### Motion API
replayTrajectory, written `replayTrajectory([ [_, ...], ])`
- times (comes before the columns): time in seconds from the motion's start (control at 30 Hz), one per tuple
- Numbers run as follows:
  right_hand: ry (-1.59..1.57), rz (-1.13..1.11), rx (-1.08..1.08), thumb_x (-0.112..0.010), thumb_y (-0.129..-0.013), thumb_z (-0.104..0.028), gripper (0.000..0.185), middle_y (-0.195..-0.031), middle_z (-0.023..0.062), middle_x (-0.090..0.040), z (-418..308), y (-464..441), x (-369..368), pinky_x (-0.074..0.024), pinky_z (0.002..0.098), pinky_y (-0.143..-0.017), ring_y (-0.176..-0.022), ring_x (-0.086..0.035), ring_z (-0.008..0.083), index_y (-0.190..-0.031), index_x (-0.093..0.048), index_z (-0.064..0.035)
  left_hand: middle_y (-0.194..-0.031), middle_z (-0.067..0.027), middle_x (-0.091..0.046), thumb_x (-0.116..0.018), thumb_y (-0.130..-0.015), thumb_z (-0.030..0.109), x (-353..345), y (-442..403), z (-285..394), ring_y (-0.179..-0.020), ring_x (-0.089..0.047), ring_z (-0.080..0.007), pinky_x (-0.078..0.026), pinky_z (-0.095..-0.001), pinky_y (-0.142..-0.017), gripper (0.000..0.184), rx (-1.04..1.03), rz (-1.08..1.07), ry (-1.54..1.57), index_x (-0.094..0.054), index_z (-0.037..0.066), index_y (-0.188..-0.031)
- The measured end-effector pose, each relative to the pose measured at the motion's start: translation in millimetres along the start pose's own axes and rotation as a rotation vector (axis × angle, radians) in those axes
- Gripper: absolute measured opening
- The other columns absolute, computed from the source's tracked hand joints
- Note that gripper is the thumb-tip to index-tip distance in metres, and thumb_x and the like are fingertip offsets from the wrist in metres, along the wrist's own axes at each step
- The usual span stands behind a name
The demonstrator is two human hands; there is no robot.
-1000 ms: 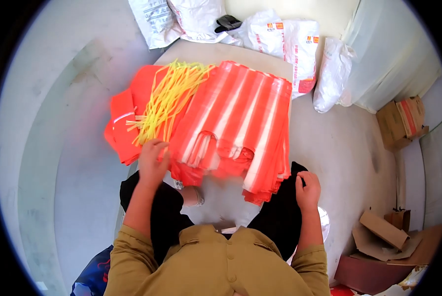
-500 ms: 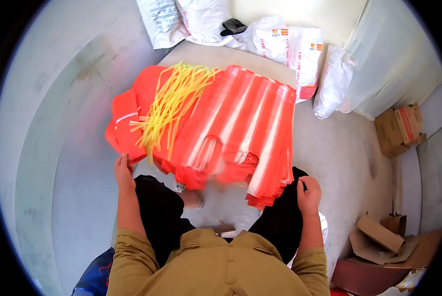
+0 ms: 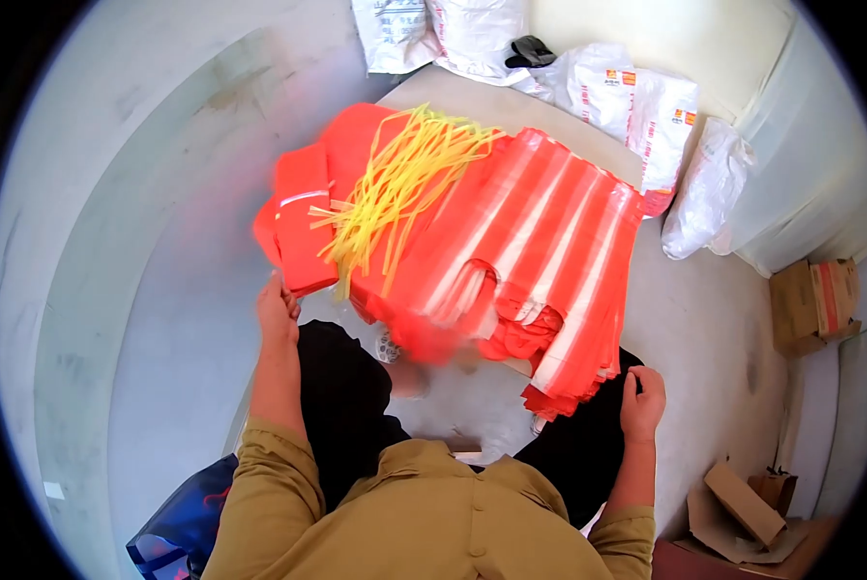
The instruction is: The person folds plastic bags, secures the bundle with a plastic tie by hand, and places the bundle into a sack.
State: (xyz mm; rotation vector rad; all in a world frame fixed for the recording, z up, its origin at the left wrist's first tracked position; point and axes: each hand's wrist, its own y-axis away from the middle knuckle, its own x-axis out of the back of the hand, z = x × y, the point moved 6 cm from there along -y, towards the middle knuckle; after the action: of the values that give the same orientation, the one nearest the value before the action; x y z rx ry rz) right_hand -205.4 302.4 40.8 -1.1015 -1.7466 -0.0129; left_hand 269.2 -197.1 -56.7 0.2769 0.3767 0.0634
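Note:
A fanned stack of red-and-white striped plastic bags lies in front of me, its cut handle ends towards my knees. Loose yellow strips are spread across its left part. At the far left is a folded red plastic bundle with a thin white line on it. My left hand is closed at the lower left edge of this bundle, fingertips pinched against it. Curled in on itself, my right hand is by my right knee, near the stack's lower right corner; nothing shows in it.
Beyond the stack, white printed sacks line the pale tabletop, with a dark cap among them. Cardboard boxes are at right, and flattened cardboard lies at lower right. A blue bag stands at lower left.
The whole view has shifted, so the stack and sacks appear farther right. Both hands keep about the same places beside the bundle and my knee.

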Motion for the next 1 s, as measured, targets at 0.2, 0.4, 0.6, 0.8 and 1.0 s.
replayTrajectory([
  [0.2, -0.003, -0.005, 0.005, -0.069, -0.094, -0.004, 0.007, -0.103, 0.0155, -0.073, 6.9, 0.5, -2.9, -0.0557, 0.0423, -0.089, -0.098, -0.069, 0.0355, -0.099, -0.072, 0.0, -0.058, 0.0065, -0.032, -0.062, -0.108, 0.035, 9.0, -4.1, -1.8, -0.045, -0.027, -0.0094, -0.021, -0.028, -0.045, 0.042, 0.008, 0.022, 0.007, -0.044, 0.017, -0.075],
  [0.4, 0.028, -0.017, 0.006, -0.069, -0.094, -0.004, 0.009, -0.104, 0.015, -0.073, 13.8, 2.1, -5.8, -0.0553, 0.0424, -0.09, -0.1, -0.068, 0.0351, -0.101, -0.072, -0.0008, -0.104, -0.0008, -0.061, -0.069, -0.101, 0.045, 28.0, -18.2, -7.0, -0.094, -0.058, -0.0127, -0.049, -0.0343, -0.081, 0.039, -0.099, 0.203, -0.348, -0.064, 0.012, -0.121],
  [0.6, 0.013, -0.024, 0.022, -0.069, -0.094, -0.005, 0.008, -0.103, 0.0148, -0.073, 13.8, 2.1, -5.2, -0.0551, 0.0429, -0.089, -0.099, -0.068, 0.0352, -0.1, -0.071, -0.0011, -0.151, -0.0133, -0.055, -0.069, -0.101, 0.05, 8.8, -22.1, -26.1, -0.133, -0.057, -0.0347, -0.039, -0.0551, -0.112, 0.075, 0.16, -0.002, -0.391, -0.04, 0.013, -0.16],
  [0.8, 0.014, -0.023, 0.017, -0.069, -0.094, -0.006, 0.007, -0.102, 0.0145, -0.073, 12.4, 1.4, -5.1, -0.0552, 0.0423, -0.089, -0.098, -0.068, 0.0346, -0.099, -0.071, -0.0013, -0.151, -0.0113, -0.055, -0.068, -0.104, 0.042, 11.7, -30.5, -39.6, -0.131, -0.059, -0.0387, -0.043, -0.0529, -0.111, 0.066, 0.349, -0.131, -0.117, -0.04, 0.015, -0.158],
  [1.0, 0.027, -0.029, 0.007, -0.069, -0.094, -0.006, 0.007, -0.102, 0.0142, -0.073, 11.3, 0.6, -5.2, -0.0552, 0.0421, -0.089, -0.098, -0.068, 0.0345, -0.099, -0.071, -0.0015, -0.137, -0.008, -0.062, -0.074, -0.102, 0.035, 20.5, -42.2, -45.4, -0.112, -0.065, -0.03, -0.052, -0.0413, -0.088, 0.057, 0.379, -0.131, -0.056, -0.048, 0.016, -0.149],
])
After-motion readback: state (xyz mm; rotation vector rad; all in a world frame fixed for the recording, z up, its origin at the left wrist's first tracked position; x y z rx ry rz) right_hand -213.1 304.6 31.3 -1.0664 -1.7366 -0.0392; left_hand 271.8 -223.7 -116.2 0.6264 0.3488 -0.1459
